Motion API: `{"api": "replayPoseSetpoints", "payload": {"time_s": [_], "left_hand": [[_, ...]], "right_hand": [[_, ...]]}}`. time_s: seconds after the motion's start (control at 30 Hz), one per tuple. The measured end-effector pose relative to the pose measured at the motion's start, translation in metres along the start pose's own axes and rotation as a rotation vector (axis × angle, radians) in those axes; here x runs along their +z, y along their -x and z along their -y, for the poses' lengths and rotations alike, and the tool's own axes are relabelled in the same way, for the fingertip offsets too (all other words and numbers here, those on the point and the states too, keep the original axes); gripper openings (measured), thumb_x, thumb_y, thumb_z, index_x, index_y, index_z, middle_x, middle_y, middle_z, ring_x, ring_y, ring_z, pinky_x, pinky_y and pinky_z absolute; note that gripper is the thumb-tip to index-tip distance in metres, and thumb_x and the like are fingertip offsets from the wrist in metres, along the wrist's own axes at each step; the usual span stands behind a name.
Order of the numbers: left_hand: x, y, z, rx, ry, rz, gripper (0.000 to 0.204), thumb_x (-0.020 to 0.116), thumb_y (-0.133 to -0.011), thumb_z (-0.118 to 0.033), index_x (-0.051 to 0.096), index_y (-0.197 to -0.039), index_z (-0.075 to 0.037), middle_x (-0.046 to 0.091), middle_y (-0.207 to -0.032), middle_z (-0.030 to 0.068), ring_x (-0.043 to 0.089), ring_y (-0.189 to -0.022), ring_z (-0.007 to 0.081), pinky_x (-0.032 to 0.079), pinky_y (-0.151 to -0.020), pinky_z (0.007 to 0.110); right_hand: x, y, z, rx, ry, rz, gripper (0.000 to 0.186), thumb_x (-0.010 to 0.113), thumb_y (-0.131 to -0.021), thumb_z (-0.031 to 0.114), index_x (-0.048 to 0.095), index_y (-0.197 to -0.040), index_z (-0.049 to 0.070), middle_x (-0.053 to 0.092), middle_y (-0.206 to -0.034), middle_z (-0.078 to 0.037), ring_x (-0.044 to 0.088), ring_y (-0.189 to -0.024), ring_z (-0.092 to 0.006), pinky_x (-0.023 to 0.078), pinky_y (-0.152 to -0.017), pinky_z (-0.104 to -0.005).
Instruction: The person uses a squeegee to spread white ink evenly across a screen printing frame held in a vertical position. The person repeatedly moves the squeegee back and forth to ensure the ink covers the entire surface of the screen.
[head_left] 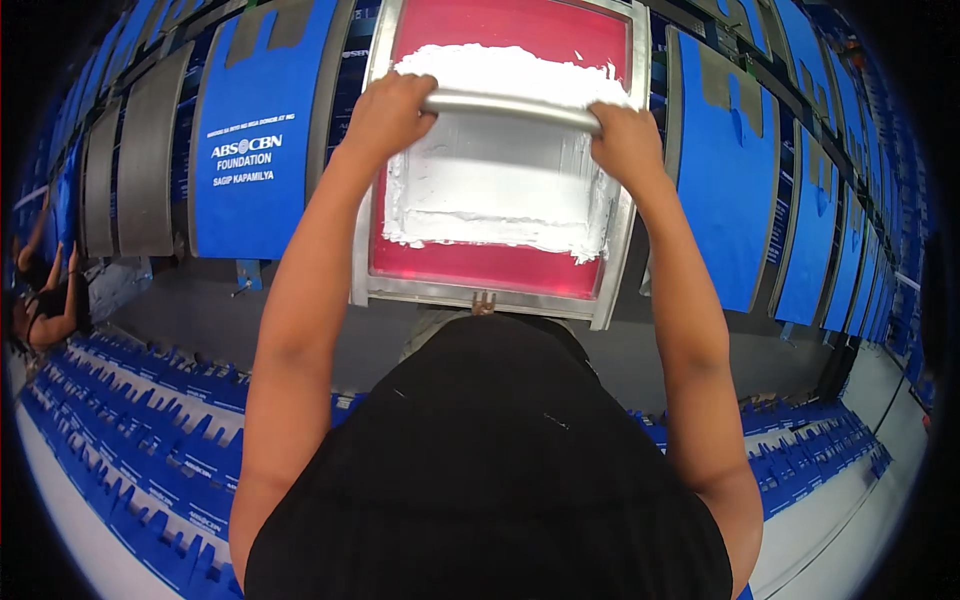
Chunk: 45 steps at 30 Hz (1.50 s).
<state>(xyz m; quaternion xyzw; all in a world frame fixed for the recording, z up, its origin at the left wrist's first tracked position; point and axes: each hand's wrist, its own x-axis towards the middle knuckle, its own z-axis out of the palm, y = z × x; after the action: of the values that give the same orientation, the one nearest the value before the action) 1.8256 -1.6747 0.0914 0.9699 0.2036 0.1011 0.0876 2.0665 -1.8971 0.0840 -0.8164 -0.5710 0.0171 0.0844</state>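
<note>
A metal-framed printing screen (378, 255) with pink mesh lies flat in front of me, smeared with thick white ink (500, 70). Across its upper part runs a long grey squeegee (510, 105). My left hand (385, 110) grips the squeegee's left end and my right hand (625, 140) grips its right end. A heap of white ink sits just beyond the blade, and a scraped grey rectangle edged with white shows below it.
Blue cut-out fabric pieces (255, 130) lie on grey pallets (145, 160) in a row to the left and right of the screen. Stacks of printed blue pieces (170, 450) cover a lower shelf. Another person (40, 300) is at the far left.
</note>
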Motion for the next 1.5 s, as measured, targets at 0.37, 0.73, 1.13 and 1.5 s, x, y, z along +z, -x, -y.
{"api": "replayPoseSetpoints", "payload": {"time_s": [0.37, 0.73, 1.13, 1.5], "left_hand": [[-0.023, 0.146, -0.058, -0.085, 0.099, 0.223, 0.031, 0.073, -0.063, -0.009, 0.063, -0.093, -0.007, 0.061, -0.088, 0.0092, 0.056, -0.09, 0.0285, 0.043, -0.081, 0.041], [0.029, 0.199, -0.074, -0.083, 0.205, 0.01, 0.044, 0.073, -0.053, 0.0, 0.066, -0.096, -0.006, 0.067, -0.089, 0.0125, 0.062, -0.087, 0.0314, 0.048, -0.079, 0.043], [0.015, -0.021, 0.015, -0.185, 0.028, 0.24, 0.035, 0.074, -0.077, -0.038, 0.071, -0.101, -0.012, 0.07, -0.084, 0.0147, 0.068, -0.083, 0.0316, 0.053, -0.075, 0.043], [0.018, 0.05, -0.011, -0.246, 0.072, 0.33, 0.033, 0.074, -0.066, -0.013, 0.072, -0.098, -0.013, 0.067, -0.081, 0.0166, 0.064, -0.08, 0.0364, 0.052, -0.074, 0.045]], "right_hand": [[-0.007, 0.129, 0.063, 0.012, -0.175, 0.22, 0.03, 0.058, -0.07, 0.0, 0.063, -0.098, 0.008, 0.065, -0.086, -0.011, 0.061, -0.09, -0.0302, 0.034, -0.104, -0.0544], [0.025, 0.177, 0.089, 0.095, -0.166, 0.168, 0.035, 0.065, -0.063, 0.0, 0.067, -0.096, 0.01, 0.067, -0.085, -0.008, 0.063, -0.092, -0.0252, 0.025, -0.107, -0.0661], [0.021, -0.032, -0.014, 0.077, 0.027, 0.255, 0.045, 0.06, -0.071, 0.012, 0.066, -0.115, 0.017, 0.071, -0.094, -0.01, 0.068, -0.092, -0.0263, 0.035, -0.098, -0.0549], [0.033, 0.038, 0.032, 0.151, -0.008, 0.342, 0.041, 0.063, -0.07, 0.005, 0.068, -0.109, 0.016, 0.07, -0.092, -0.008, 0.065, -0.096, -0.0256, 0.02, -0.109, -0.0646]]}}
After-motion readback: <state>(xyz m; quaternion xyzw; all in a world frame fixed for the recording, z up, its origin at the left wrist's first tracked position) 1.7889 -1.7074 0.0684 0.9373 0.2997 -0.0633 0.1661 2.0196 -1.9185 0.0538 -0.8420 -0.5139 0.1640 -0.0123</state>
